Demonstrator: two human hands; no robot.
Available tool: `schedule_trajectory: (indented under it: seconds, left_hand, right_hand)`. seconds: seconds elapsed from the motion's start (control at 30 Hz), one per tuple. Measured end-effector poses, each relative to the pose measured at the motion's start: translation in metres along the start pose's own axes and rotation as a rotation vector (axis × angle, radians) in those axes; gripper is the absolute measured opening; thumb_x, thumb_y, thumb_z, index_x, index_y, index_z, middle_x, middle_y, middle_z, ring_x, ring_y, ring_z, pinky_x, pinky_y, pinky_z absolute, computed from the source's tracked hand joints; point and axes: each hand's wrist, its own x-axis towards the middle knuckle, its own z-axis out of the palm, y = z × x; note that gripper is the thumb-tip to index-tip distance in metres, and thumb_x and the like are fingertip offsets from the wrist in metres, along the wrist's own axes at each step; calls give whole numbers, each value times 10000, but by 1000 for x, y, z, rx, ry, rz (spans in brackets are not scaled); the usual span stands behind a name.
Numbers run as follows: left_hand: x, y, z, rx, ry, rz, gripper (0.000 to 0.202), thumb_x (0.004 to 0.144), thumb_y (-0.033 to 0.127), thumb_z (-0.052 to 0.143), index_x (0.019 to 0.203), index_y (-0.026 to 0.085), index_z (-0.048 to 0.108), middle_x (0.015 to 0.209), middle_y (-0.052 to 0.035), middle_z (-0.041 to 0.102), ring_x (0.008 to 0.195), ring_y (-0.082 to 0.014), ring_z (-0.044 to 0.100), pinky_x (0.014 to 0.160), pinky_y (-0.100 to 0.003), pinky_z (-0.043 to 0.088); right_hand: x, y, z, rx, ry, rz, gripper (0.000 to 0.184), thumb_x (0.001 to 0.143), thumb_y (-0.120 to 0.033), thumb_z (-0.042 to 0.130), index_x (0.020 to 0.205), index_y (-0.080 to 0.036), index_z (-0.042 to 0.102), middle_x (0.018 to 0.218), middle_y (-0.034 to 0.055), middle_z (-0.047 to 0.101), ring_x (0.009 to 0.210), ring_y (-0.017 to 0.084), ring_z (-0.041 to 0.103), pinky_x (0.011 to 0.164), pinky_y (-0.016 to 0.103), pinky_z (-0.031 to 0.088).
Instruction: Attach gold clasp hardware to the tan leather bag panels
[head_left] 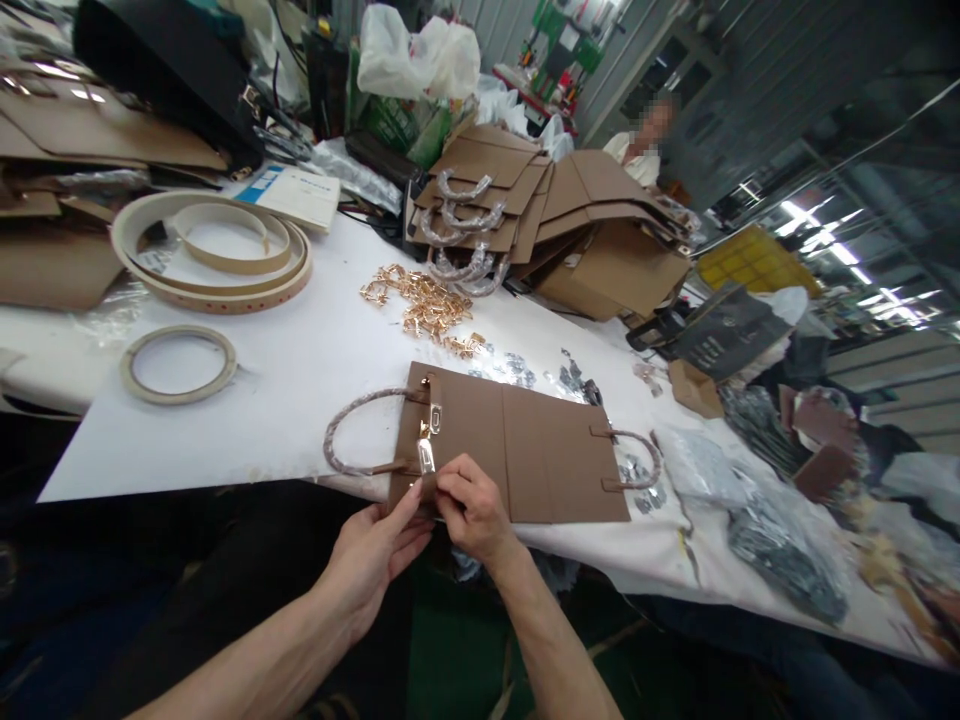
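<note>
A flat brown handbag panel lies on the white table, with a plastic-wrapped handle at its left end and another handle at its right. Gold metal clasp hardware sits near the panel's left end. At the near left corner, my left hand pinches a small brown strap end between thumb and fingers. Curled over the same strap from the right is my right hand, its fingertips pressed together on it. The fingers partly hide the strap.
Behind the panel lies a heap of gold metal fittings. Stacked brown bag panels stand farther back. Tape rolls and coiled strips are on the left; plastic-wrapped parts lie right. A person is in the background.
</note>
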Motion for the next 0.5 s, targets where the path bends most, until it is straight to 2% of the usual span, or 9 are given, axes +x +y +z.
schedule_trajectory:
  seconds: [0.1,0.23,0.33,0.5]
  left_hand:
    - [2,-7,-5,52,6,85,300,806,219,866,1026,86,711,968,-145,804,892,-202,774,872,-293,629]
    - [3,-13,-13,258,1,260,444,746,393,895,1050,128,708,865,-77,805,833,-205,759,762,-267,606]
    - [2,-12,-14,417,7,414,374,747,452,868,905,158,699,759,-29,779,736,-181,727,667,-226,551]
    - [4,-8,-10,441,-31,539,311,736,387,864,730,193,622,724,23,737,713,-154,705,662,-208,533]
  right_hand:
    - [0,1,0,29,-3,-25,259,972,-110,604,1160,-235,729,961,64,638,882,177,619,757,302,549]
    - [0,1,1,48,1,-41,264,968,-112,638,1176,-241,736,985,66,648,899,171,632,768,295,561]
    - [1,0,0,52,0,-44,265,970,-113,635,1183,-240,730,999,68,650,918,174,636,781,301,565]
    - [1,-2,-4,65,18,-42,245,973,-130,630,1174,-240,717,996,69,648,924,182,636,792,315,570]
